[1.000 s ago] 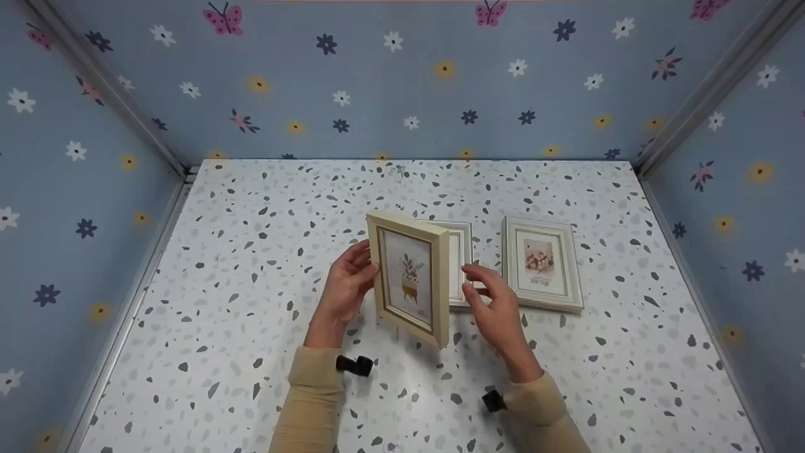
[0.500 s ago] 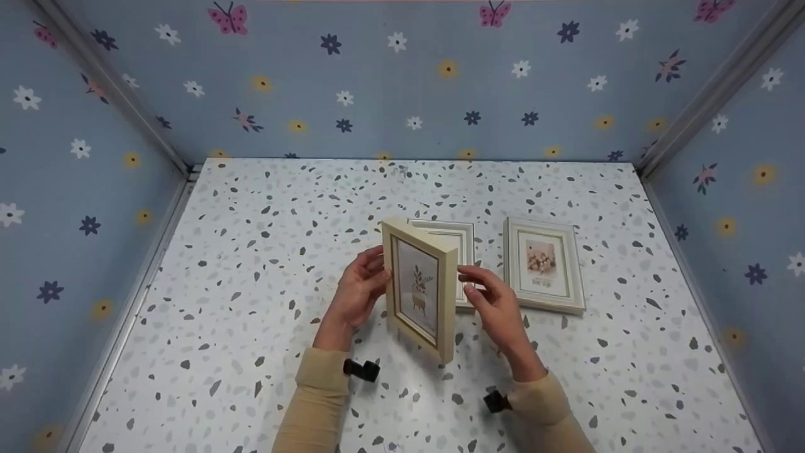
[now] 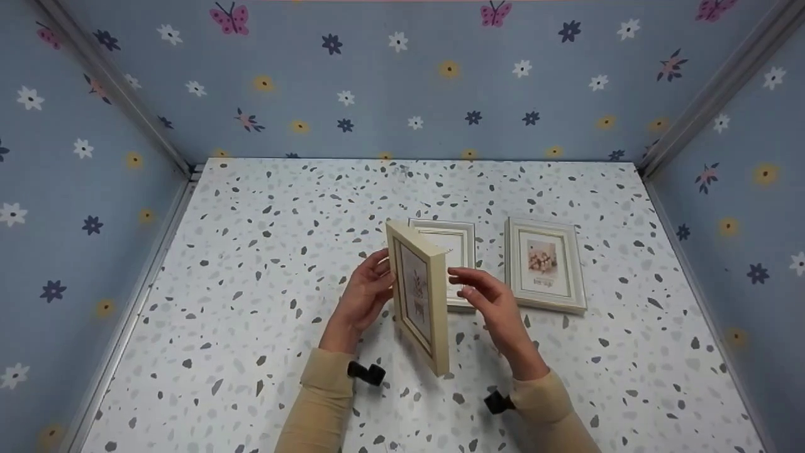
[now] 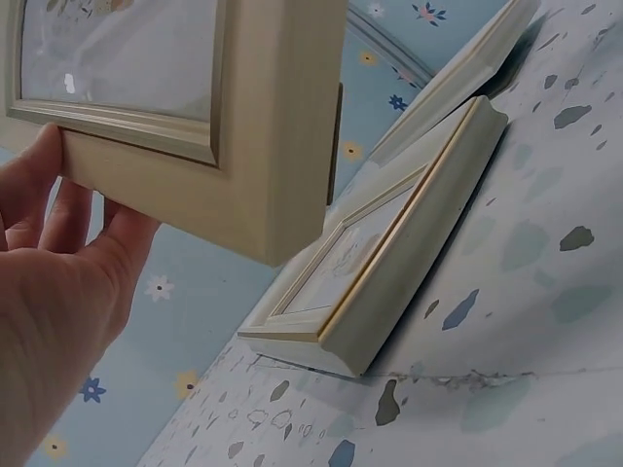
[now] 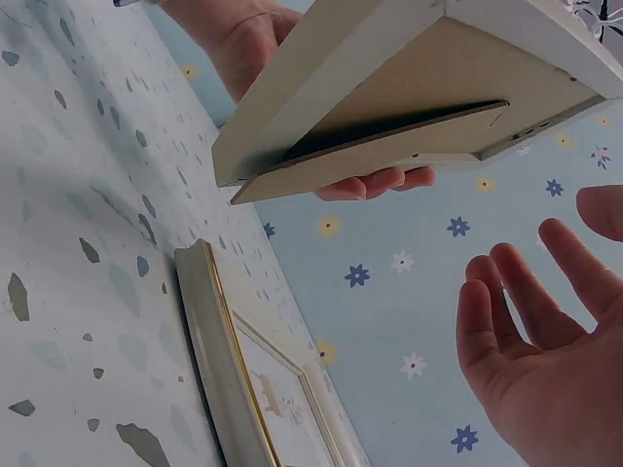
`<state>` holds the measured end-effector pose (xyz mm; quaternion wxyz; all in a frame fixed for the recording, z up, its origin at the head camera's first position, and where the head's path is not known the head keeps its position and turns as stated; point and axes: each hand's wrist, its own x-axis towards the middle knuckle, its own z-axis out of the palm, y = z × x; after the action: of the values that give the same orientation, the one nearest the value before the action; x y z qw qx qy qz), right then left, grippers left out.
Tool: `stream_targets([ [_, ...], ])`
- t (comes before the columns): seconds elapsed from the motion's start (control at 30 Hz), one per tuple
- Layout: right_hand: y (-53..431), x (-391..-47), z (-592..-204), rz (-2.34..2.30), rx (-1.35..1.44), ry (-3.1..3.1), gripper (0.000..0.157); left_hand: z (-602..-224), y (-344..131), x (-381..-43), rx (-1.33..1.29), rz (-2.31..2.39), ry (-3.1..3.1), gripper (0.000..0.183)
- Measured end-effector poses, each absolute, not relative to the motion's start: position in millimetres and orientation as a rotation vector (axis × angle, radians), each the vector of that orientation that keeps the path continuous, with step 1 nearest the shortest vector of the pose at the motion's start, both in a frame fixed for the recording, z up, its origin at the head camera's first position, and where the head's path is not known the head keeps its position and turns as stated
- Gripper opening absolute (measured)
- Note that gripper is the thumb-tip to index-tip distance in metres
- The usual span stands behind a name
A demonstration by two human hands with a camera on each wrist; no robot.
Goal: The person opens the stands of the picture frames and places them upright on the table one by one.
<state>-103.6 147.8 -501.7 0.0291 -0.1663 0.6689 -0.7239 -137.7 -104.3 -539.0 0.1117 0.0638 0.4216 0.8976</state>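
Three picture frames are here, each with a picture inside. The cream frame [image 3: 418,299] is held above the bench [image 3: 270,214], standing nearly on edge, and its front is turned to the right and near side. In it there is a pale picture of a plant, which is seen at a steep angle. On its back, the support leg [image 5: 370,159] stands a little away from the board.

The left hand [image 3: 365,292] grips the left border of this frame, with the thumb on the front and the fingers behind. The right hand [image 3: 494,308] is to the right of it, with fingers apart and slightly bent; it holds nothing and does not touch the frame.

Behind the cream frame, the middle frame [image 3: 467,251] lies flat on the bench, and its left part is hidden from the head camera. The right fingertips also appear in front of it. Farther right lies the white frame [image 3: 575,270], face up, with a pinkish flower picture [image 3: 541,257]. Under the flowers there is a small line of writing, too blurred to read.

Both sleeves [image 3: 324,384] are tan. Beyond the far edge of the bench rises a blue wall [image 3: 377,69] with printed flowers and butterflies.
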Motion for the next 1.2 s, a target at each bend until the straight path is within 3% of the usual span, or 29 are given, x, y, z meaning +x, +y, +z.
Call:
stream_targets([
  [0.47, 137.6, -105.3, -500.0, -2.226, -0.653, 2.028, 0.031, -538.1, -102.1, -136.5, 0.223, 2.633, 1.117, 0.042],
  [1.2, 117.2, -101.7, -502.5, -2.190, -0.654, 1.988, 0.031, -541.4, -98.0, -136.7, 0.261, 2.597, 1.042, 0.044],
])
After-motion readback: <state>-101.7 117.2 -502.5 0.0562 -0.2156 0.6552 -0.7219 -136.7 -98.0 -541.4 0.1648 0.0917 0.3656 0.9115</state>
